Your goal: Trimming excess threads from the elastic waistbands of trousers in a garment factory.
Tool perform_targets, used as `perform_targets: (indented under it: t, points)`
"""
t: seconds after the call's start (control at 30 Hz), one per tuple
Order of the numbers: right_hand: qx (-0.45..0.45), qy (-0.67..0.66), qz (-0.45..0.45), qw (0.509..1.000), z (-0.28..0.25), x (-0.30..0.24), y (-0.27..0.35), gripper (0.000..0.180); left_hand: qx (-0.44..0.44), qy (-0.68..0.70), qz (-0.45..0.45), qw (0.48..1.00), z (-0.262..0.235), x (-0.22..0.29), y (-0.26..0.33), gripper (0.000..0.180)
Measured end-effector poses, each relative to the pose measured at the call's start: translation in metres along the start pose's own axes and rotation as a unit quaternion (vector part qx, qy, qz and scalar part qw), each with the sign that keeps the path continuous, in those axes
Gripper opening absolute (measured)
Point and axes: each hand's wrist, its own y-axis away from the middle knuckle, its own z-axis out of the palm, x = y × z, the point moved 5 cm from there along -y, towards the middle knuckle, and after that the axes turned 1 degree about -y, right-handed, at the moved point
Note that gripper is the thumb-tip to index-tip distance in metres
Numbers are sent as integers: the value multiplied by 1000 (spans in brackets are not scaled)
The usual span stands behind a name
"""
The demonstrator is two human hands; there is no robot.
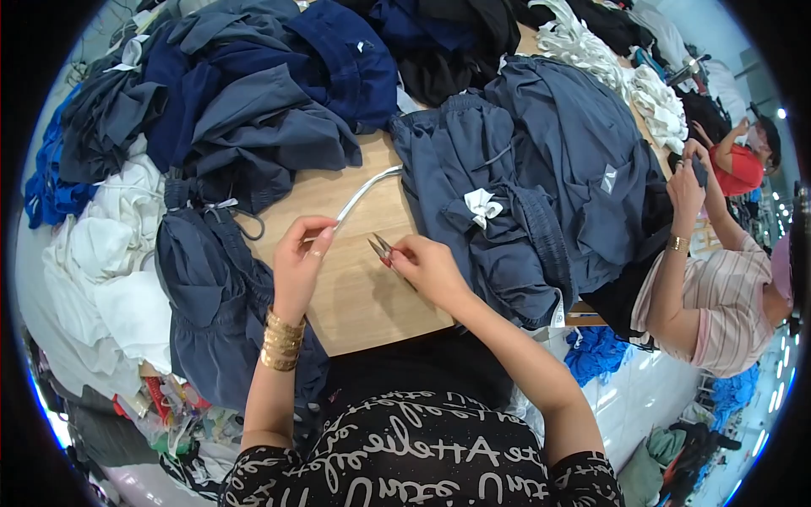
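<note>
L hand (302,252), nearly closed, pinches one end of white cord (361,191), which runs over counter (372,317) to grey elastic-waist garment (456,135). R hand (432,269) curled rd thread snips (382,248), blades apart, nr cord.

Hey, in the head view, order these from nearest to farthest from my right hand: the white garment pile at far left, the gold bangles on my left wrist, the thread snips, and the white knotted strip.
From your right hand:
1. Thread snips: held in its fingers.
2. White knotted strip: above, to the right.
3. Gold bangles: left, lower.
4. White garment pile: far left.
</note>
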Motion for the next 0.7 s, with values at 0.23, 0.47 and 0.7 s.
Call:
perform_targets:
  t: [0.23,0.47,0.7]
  points:
    - [88,-338,116,930,-138,-21,37,24,-33,44,-50,997,12,-9,14,10]
    - [242,262,126,926,-169,25,64,40,-149,109,14,983,84,21,-4,12]
    - [317,80,89,941,-191,6,82,20,-224,-67,222,947,151,13,-29,45]
